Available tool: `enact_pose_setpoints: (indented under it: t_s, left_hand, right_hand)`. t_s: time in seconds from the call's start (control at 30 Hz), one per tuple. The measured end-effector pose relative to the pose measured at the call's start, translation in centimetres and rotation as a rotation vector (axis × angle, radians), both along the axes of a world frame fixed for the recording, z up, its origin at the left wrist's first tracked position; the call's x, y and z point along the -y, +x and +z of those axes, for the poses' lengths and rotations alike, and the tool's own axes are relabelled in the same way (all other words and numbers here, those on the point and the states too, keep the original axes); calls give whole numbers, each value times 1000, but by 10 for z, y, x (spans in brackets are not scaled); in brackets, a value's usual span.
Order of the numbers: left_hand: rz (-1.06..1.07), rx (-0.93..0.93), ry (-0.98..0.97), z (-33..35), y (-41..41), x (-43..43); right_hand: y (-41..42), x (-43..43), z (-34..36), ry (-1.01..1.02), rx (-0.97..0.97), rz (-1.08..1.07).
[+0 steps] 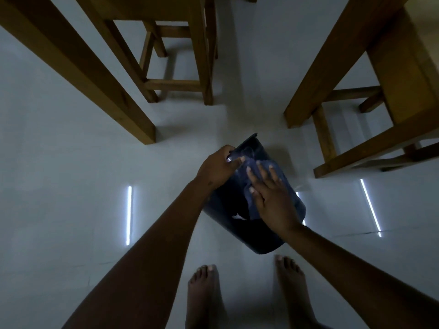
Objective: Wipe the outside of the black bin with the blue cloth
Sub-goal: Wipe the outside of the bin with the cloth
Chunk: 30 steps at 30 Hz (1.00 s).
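Observation:
The black bin (237, 231) is tipped over in the middle of the pale floor, its rim pointing away from me and its base near my feet. My left hand (217, 167) grips the bin's rim at its far left edge. My right hand (273, 198) lies flat with fingers spread, pressing the dark blue cloth (250, 186) against the bin's upper side. Most of the cloth is hidden under that hand and is hard to tell from the bin in the dim light.
Wooden table legs (78, 67) and a stool (175, 67) stand at the far left and centre. A wooden bench frame (370, 129) stands at the right. My bare feet (249, 293) are just below the bin. Light streaks reflect on the glossy floor (71, 210).

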State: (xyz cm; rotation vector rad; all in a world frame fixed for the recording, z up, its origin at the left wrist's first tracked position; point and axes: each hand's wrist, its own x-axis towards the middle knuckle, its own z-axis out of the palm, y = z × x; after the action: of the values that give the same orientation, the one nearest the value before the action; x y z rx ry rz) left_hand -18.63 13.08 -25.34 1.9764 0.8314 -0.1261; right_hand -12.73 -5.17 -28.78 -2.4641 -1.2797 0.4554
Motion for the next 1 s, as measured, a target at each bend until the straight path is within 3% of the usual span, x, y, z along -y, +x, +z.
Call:
enact_pose_setpoints:
  t_s: [0.07,0.17,0.3,0.43,0.57,0.6,0.67,0.7,0.8,0.87,0.93,1.0]
  left_hand:
    - [-53,-8,-58,-2,-21,-5]
    - [-67,-67,16,-4,-40,-3]
    - [-9,-60,238,0,-12,-1]
    - [-13,-109,289,-2,1,-3]
    - [-38,-118,278,-1,15,-2]
    - [-50,-126,276,0,19,-2]
    - [-57,-138,262,0,24,-2]
    - [-55,-141,248,0,24,-2]
    - [-30,-147,225,-1,17,-4]
    - [-12,-151,236,-2,12,-6]
    - [-13,-160,241,-1,14,-4]
    - [-23,-183,254,0,19,-2]
  right_hand:
    - [23,-2,2,30,-109,-132]
    - [41,1,-2,99,-389,-304]
    - [-7,21,-10,87,-304,-246]
    - [-36,29,-15,17,-79,-15]
    - [-5,9,-15,78,-44,94]
    - [5,10,-22,94,-166,-6]
    - [6,16,-30,120,-384,-453]
    - [-3,22,-29,160,-307,-493]
    - [-44,31,-24,65,-242,-244]
    - [-57,23,-11,2,-49,-51]
    - [-46,11,-5,51,-12,20]
    - [-18,1,-16,47,-107,-68]
